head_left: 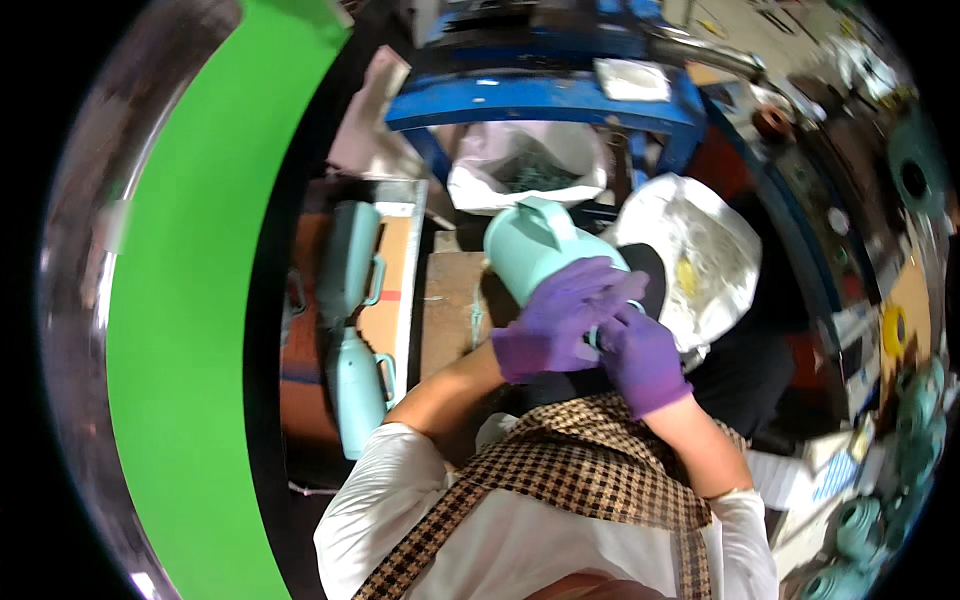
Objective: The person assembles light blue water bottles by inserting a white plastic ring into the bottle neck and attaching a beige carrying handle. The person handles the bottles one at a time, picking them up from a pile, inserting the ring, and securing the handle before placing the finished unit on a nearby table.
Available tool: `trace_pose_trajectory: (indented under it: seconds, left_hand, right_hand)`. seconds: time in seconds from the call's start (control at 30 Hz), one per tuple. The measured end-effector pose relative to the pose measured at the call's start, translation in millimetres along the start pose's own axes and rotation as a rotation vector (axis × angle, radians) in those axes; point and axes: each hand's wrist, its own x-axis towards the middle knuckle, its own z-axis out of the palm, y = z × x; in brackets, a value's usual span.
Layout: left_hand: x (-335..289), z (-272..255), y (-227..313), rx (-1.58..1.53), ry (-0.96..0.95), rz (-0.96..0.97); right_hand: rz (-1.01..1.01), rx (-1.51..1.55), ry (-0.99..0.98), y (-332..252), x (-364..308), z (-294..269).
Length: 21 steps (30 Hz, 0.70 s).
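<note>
A pale mint-green plastic jug (520,262) lies tilted across my lap, its looped handle (552,222) upward and its wide end pointing away from me. My left hand (562,312), in a purple glove, is wrapped over the narrower near end of the jug. Close against it, my right hand (642,362), gloved the same way, has its fingers curled at that end. Small bits of mint-green rim show between the two hands. What the right fingers pinch is hidden by the gloves.
Left of me, more mint-green jugs (358,390) lie in an open box beside a bright green belt (180,300). Ahead, a white sack (480,190) with dark green scraps sits under a blue bench (500,102). Another white sack (735,240) with pale scraps stands right of the jug.
</note>
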Motion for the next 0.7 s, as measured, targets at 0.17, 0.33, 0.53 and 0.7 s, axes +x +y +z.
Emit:
trace_pose_trajectory:
  seconds: [0.17,0.33,0.53,0.7]
  left_hand:
    - [6,6,25,0.196,-0.05,-0.178]
    - [37,17,54,0.279,-0.232,0.057]
    - [-25,5,66,0.367,-0.534,0.356]
    - [-32,43,70,0.506,-0.609,0.741]
  right_hand:
    - [-0.051,0.227,-0.102,16,-27,16]
    - [0.131,0.798,0.229,19,-89,-10]
    - [0.507,-0.272,0.988,118,-286,-144]
    - [1.158,-0.682,0.945,207,-478,-153]
